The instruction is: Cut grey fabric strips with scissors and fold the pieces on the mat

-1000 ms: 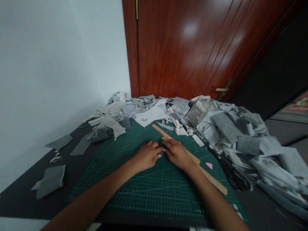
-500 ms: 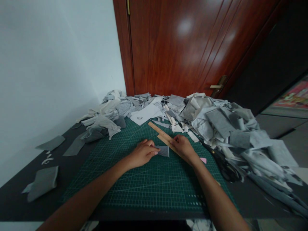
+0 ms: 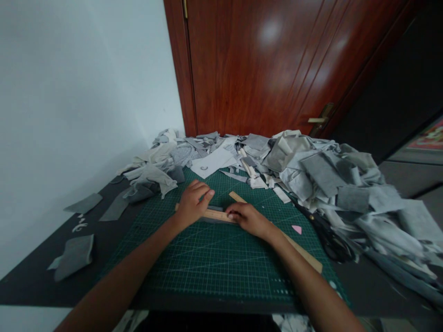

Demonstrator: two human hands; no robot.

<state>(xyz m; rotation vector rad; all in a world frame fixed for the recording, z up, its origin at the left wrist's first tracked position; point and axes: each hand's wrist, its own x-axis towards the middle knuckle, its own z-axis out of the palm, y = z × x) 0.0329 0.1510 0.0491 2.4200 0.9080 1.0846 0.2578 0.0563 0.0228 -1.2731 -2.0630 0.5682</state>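
Note:
A short wooden ruler (image 3: pixel 218 215) lies across a small grey fabric piece (image 3: pixel 216 208), which shows along both of its long edges. My right hand (image 3: pixel 249 219) has its fingers closed on the ruler's right end. Over the ruler's left part is my left hand (image 3: pixel 194 203), thumb and fingers apart; whether its underside presses on the wood is hidden. A second, longer wooden ruler (image 3: pixel 309 259) runs slantwise beneath my right forearm, its far end showing beyond my right hand. All of this rests on a green gridded cutting mat (image 3: pixel 214 263).
Heaps of grey and white fabric scraps (image 3: pixel 321 175) line the back and right side. Black scissors (image 3: pixel 334 242) lie at the mat's right edge, near a pink chalk-like piece (image 3: pixel 296 229). White paper (image 3: pixel 212 162) lies at the back. Folded grey cloth (image 3: pixel 74 256) sits left.
My right hand has brought the short ruler off the longer one and turned it across the fabric piece. My left hand has let go of the fabric, moved left and opened.

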